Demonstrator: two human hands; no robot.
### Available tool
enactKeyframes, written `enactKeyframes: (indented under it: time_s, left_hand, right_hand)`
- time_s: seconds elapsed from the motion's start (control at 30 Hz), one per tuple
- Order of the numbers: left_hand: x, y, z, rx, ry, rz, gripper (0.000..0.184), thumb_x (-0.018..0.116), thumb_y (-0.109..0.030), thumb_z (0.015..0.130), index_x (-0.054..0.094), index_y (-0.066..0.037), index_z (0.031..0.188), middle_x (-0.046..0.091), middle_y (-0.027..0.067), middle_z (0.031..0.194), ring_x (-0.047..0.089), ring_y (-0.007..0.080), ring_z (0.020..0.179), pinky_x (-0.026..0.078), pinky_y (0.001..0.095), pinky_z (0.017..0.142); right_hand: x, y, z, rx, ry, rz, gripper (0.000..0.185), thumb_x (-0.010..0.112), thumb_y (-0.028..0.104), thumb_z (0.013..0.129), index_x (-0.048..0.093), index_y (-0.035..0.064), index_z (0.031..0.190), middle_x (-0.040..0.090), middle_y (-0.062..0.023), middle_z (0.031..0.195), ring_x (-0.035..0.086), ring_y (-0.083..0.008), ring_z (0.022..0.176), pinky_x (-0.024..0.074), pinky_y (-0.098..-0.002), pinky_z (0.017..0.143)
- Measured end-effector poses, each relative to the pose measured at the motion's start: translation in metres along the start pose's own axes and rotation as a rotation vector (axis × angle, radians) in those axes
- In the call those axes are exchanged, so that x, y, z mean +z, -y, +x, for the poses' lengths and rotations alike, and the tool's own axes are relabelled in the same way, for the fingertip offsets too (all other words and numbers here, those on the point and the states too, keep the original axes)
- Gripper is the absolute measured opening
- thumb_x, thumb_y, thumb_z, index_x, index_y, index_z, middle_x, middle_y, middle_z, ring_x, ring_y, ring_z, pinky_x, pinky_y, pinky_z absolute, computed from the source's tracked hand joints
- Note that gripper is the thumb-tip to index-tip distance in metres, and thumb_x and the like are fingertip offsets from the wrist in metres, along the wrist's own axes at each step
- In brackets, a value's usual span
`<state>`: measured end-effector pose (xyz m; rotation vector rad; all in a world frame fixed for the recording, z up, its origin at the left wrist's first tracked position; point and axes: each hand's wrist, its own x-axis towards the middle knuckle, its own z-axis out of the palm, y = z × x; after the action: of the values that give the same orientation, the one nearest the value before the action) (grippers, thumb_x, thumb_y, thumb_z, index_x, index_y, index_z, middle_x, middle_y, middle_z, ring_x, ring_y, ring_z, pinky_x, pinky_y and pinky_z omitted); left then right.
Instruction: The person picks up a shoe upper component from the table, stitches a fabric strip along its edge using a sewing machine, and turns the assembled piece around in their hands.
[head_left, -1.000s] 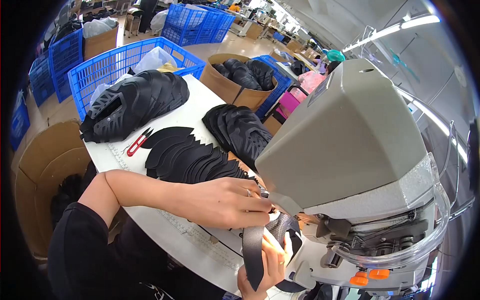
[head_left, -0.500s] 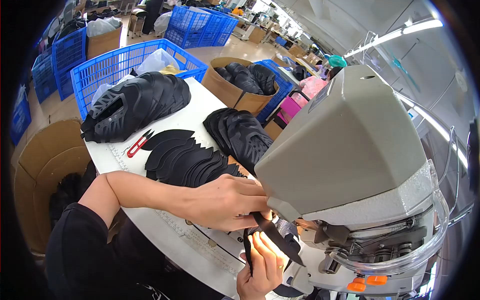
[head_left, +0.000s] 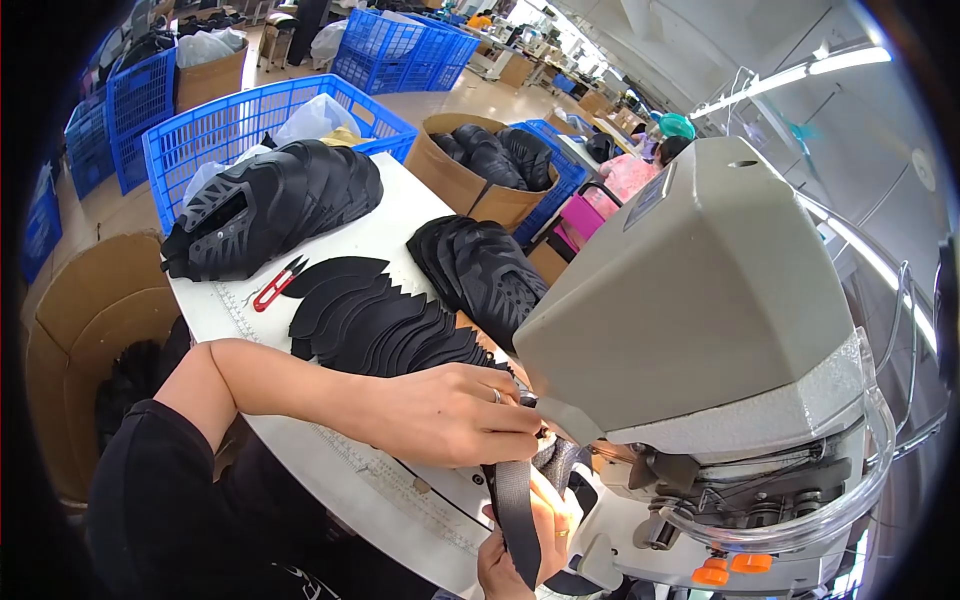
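My left hand (head_left: 455, 415), fingers closed, pinches the upper end of a flat black strip (head_left: 516, 515) beside the sewing machine head (head_left: 690, 310). The strip hangs down across my right hand (head_left: 550, 530) and partly hides it. My right hand is closed around a black shoe upper (head_left: 556, 462), of which only a dark grey textured part shows. The needle area is hidden behind the machine head and my hands. Fanned-out black cut pieces (head_left: 375, 320) lie just beyond my left forearm.
Stacked black shoe uppers (head_left: 290, 205) and another pile (head_left: 475, 270) lie on the white table (head_left: 400, 195), with red thread snips (head_left: 277, 285). A blue crate (head_left: 165, 170) and cardboard boxes (head_left: 85, 310) stand around it. A person in pink (head_left: 630, 175) sits beyond the machine.
My left hand has turned slightly, and the strip has swung from slanting right to hanging down over my right hand. More of the right hand is now covered.
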<state>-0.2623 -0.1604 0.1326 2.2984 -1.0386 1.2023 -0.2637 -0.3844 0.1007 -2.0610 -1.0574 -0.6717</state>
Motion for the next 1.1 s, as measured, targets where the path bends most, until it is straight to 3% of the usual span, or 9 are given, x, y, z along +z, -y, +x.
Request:
enactKeyframes:
  time_s: [0.1,0.33,0.57,0.63,0.73,0.77,0.87,0.97,1.1]
  left_hand:
    - [0.000,-0.003,0.002,0.016,0.001,0.044,0.021,0.067,-0.011,0.071,0.060,-0.004,0.089,0.061,0.0074,0.095,0.066,0.0189,0.084,0.051,0.0327,0.089]
    - [0.008,-0.013,-0.002,0.000,-0.025,0.140,0.015,0.064,-0.010,0.076,0.059,-0.005,0.089,0.060,0.0073,0.095,0.066,0.0159,0.076,0.050,0.0333,0.090]
    - [0.002,-0.009,0.000,-0.018,-0.056,0.084,0.015,0.064,-0.011,0.075,0.062,-0.006,0.089,0.061,0.0049,0.093,0.065,0.0152,0.077,0.047,0.0363,0.094]
    - [0.003,-0.002,0.002,-0.095,-0.090,-0.020,0.014,0.065,-0.011,0.075,0.062,-0.007,0.088,0.061,0.0036,0.088,0.065,0.0169,0.078,0.051,0.0358,0.085]
    - [0.005,-0.002,0.005,-0.175,-0.124,-0.114,0.016,0.067,-0.010,0.072,0.061,-0.007,0.087,0.060,0.0040,0.090,0.064,0.0180,0.079,0.055,0.0327,0.070]
    - [0.004,-0.004,0.004,-0.113,-0.082,-0.056,0.016,0.066,-0.010,0.073,0.060,-0.007,0.087,0.060,0.0046,0.092,0.064,0.0179,0.079,0.056,0.0318,0.070]
    - [0.004,-0.010,-0.001,0.035,-0.008,0.085,0.015,0.066,-0.010,0.073,0.058,-0.004,0.084,0.056,0.0071,0.098,0.063,0.0172,0.082,0.057,0.0271,0.068]
    - [0.007,-0.016,0.000,0.041,-0.059,0.109,0.015,0.066,-0.010,0.073,0.057,-0.004,0.084,0.055,0.0064,0.095,0.063,0.0168,0.085,0.057,0.0277,0.069]
    - [0.011,-0.015,-0.002,0.029,-0.059,0.116,0.016,0.066,-0.010,0.072,0.056,-0.003,0.083,0.056,0.0072,0.097,0.063,0.0172,0.087,0.057,0.0274,0.070]
  right_hand:
    - [-0.002,0.002,0.003,0.105,0.020,0.124,0.030,0.065,-0.001,0.077,0.066,-0.0011,0.107,0.068,-0.0173,0.108,0.063,-0.0349,0.101,0.0450,-0.0460,0.092]
    - [-0.012,-0.020,0.010,-0.099,0.079,0.034,0.020,0.066,0.002,0.080,0.068,-0.0009,0.100,0.069,-0.0175,0.106,0.065,-0.0341,0.100,0.0456,-0.0458,0.093]
    - [-0.014,-0.029,0.009,-0.087,0.106,0.037,0.022,0.067,-0.003,0.070,0.069,-0.0068,0.092,0.070,-0.0131,0.102,0.067,-0.0271,0.098,0.0471,-0.0446,0.093]
    - [-0.018,-0.022,0.017,-0.081,0.076,-0.015,0.016,0.062,0.006,0.082,0.070,-0.0016,0.094,0.070,-0.0165,0.100,0.064,-0.0350,0.101,0.0457,-0.0464,0.094]
    - [-0.030,-0.026,0.020,-0.074,0.211,0.129,0.042,0.054,-0.015,0.059,0.072,-0.0051,0.096,0.071,-0.0138,0.103,0.067,-0.0261,0.096,0.0455,-0.0355,0.088]
    - [-0.029,-0.033,0.012,0.062,0.173,0.226,0.033,0.062,-0.010,0.061,0.073,-0.0031,0.092,0.071,-0.0112,0.101,0.066,-0.0246,0.097,0.0451,-0.0347,0.086]
    - [-0.032,-0.022,0.031,-0.127,0.180,0.067,0.022,0.068,0.010,0.070,0.073,-0.0023,0.088,0.072,-0.0082,0.098,0.064,-0.0209,0.097,0.0454,-0.0338,0.084]
    - [-0.028,-0.021,0.027,0.104,0.155,0.305,0.019,0.059,0.004,0.081,0.071,0.0002,0.095,0.070,-0.0161,0.096,0.064,-0.0350,0.099,0.0459,-0.0455,0.093]
    - [-0.018,-0.033,0.029,-0.245,0.066,0.025,0.018,0.073,0.006,0.065,0.069,-0.0003,0.082,0.070,-0.0108,0.091,0.066,-0.0307,0.091,0.0502,-0.0398,0.082]
